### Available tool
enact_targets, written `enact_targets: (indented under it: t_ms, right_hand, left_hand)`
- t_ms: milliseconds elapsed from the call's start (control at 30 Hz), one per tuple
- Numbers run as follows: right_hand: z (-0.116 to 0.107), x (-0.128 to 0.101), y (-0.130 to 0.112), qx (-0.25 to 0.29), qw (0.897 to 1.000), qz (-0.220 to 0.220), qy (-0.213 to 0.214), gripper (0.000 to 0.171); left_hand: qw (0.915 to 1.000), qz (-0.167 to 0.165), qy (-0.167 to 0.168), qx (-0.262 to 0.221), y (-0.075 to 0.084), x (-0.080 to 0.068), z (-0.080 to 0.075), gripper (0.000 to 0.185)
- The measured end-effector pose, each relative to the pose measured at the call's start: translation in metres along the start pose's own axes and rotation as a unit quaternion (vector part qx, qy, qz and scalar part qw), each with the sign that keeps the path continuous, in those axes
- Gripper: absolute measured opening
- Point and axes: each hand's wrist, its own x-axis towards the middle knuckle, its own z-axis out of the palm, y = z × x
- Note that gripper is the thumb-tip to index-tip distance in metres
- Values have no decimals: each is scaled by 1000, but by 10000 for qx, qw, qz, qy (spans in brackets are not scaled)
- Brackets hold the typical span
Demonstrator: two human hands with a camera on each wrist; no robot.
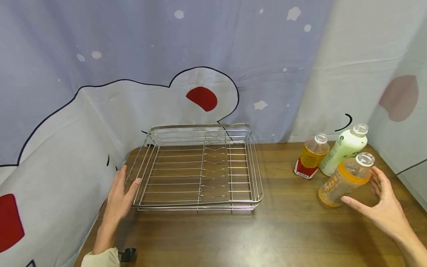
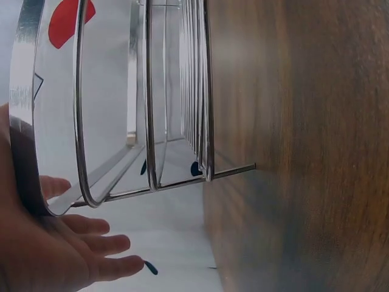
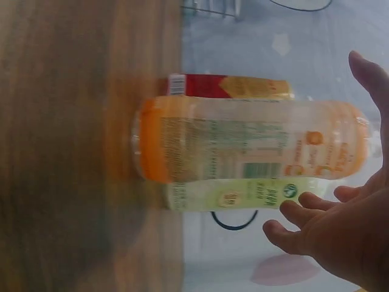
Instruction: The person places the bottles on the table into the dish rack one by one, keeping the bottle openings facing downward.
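A dark wooden worktop (image 1: 287, 226) stands in a corner hung with pale blue and white cloth (image 1: 100, 55) bearing a cartoon print with red patches. The right hand (image 1: 383, 202) is spread with fingers straight and relaxed, grasping nothing, just beside the orange bottle (image 1: 345, 179); whether a fingertip touches it cannot be told (the right wrist view shows the thumb above and the fingers below the bottle, apart from its body). This clear, capless bottle of orange liquid stands on the worktop at the right, near its front. Just behind it stand two more capless bottles close together: a pale green bottle (image 1: 343, 149) and, to its left, a smaller amber bottle with a red label (image 1: 311, 156). The left hand (image 1: 121, 194) lies flat and released, fingers straight, against the near left corner of the wire dish rack (image 1: 200, 168), with fingertips on its rim (the left wrist view shows the palm beside the rack's steel edge). The rack sits empty on the left half of the worktop, well apart from the bottles.
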Motion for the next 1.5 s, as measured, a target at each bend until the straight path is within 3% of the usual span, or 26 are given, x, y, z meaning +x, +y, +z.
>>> enact_targets:
  t_ms: [167,433,767,900,1000,1167,1500]
  right_hand:
    - [10,-2,6,134,9997,125,-154,104]
    - [22,-1,20,205,9992,321,-131,94]
    - [36,4,36,442,9980,449,-55,75]
    - [40,4,42,275,9975,652,-76,74]
    - [44,5,46,253,9971,719,-77,73]
    - [47,7,51,413,9980,468,-8,73]
    - [50,8,50,343,9984,415,150,64]
  left_hand:
    - [9997,31,19,-225,-2,-2,0,75]
    - [9961,-506,-334,-636,-8,-9,1,78]
    - [9898,-660,-467,-1176,-21,-17,5,72]
    - [9784,-625,-694,-1842,-28,-19,7,67]
    - [9632,-616,-875,-2468,-32,-20,8,64]
    - [9388,-512,-1050,-3242,-36,-20,10,63]
    - [9325,-237,-1004,-3461,-40,-20,10,64]
